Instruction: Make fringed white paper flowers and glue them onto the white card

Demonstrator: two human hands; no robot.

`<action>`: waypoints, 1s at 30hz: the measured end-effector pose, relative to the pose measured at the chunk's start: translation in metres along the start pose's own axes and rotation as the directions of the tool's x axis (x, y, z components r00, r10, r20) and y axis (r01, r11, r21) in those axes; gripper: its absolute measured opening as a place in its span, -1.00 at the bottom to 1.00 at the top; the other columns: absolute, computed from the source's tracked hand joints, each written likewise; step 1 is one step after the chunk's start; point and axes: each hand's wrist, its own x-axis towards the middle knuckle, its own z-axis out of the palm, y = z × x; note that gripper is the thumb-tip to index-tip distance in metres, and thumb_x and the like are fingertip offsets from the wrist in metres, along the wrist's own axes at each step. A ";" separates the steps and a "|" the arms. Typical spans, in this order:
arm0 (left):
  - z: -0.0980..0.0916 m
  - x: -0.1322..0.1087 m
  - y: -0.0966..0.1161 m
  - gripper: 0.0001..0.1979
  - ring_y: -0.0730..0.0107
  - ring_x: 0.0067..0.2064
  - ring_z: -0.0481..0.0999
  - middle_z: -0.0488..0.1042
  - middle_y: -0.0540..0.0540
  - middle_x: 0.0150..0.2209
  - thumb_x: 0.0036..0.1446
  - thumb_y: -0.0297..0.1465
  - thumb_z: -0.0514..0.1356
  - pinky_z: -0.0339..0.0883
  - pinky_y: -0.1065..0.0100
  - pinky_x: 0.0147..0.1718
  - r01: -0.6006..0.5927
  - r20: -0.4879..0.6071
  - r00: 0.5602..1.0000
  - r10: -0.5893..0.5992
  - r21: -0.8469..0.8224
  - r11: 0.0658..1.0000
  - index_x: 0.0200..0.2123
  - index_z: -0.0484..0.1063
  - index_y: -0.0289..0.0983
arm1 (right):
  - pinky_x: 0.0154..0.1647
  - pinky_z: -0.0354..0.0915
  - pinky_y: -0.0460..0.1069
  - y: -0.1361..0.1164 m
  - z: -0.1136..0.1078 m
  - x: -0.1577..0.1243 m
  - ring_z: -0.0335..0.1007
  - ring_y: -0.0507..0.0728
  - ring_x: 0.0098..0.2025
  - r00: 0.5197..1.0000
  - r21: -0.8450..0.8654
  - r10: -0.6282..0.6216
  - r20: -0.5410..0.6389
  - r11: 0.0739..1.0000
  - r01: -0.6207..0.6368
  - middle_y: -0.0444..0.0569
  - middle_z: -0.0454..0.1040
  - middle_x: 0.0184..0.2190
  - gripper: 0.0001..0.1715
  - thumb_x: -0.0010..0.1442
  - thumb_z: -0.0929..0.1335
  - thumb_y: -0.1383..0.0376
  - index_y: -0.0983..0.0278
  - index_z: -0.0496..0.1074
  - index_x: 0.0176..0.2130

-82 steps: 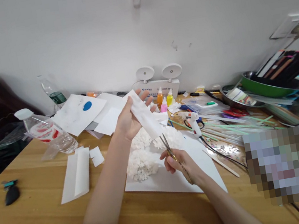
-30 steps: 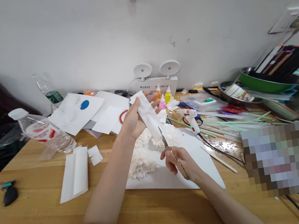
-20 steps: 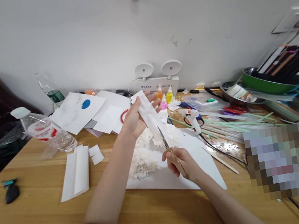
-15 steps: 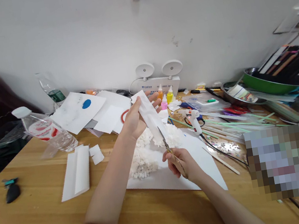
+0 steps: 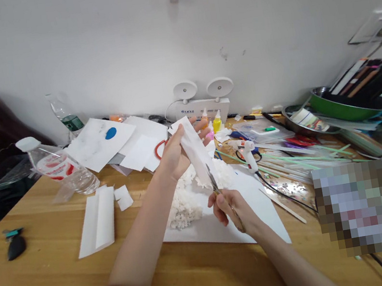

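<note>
My left hand holds a long folded strip of white paper under its thumb, the other fingers spread behind it. In my right hand is a pair of scissors with gold-coloured handles, its blades at the lower end of the strip. Beneath both hands, clumps of small white ruffled pieces rest on a large white sheet. To the left lies a folded white paper, with small paper squares beside it.
A large water bottle stands at the left, near a black-and-teal object. White sheets lie behind. On the right are a glue gun with its cord, thin sticks and a green bowl. A blurred patch hides something.
My left hand and the paper strip have shifted slightly right and down. The scissor blades appear a little further apart at the strip's lower end.
</note>
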 end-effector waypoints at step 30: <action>0.012 -0.007 -0.020 -0.68 0.16 -0.09 0.42 0.45 -0.19 -0.12 0.07 -0.43 0.01 0.21 0.10 -0.06 0.031 0.056 0.998 -0.035 0.082 0.996 -0.08 0.32 -0.32 | -0.71 -0.01 -0.12 -0.007 -0.002 0.004 0.01 -0.06 -0.76 0.994 0.035 -0.015 -0.111 0.999 0.019 -0.23 0.16 -0.82 -0.49 0.08 0.18 -0.07 0.32 0.28 -0.49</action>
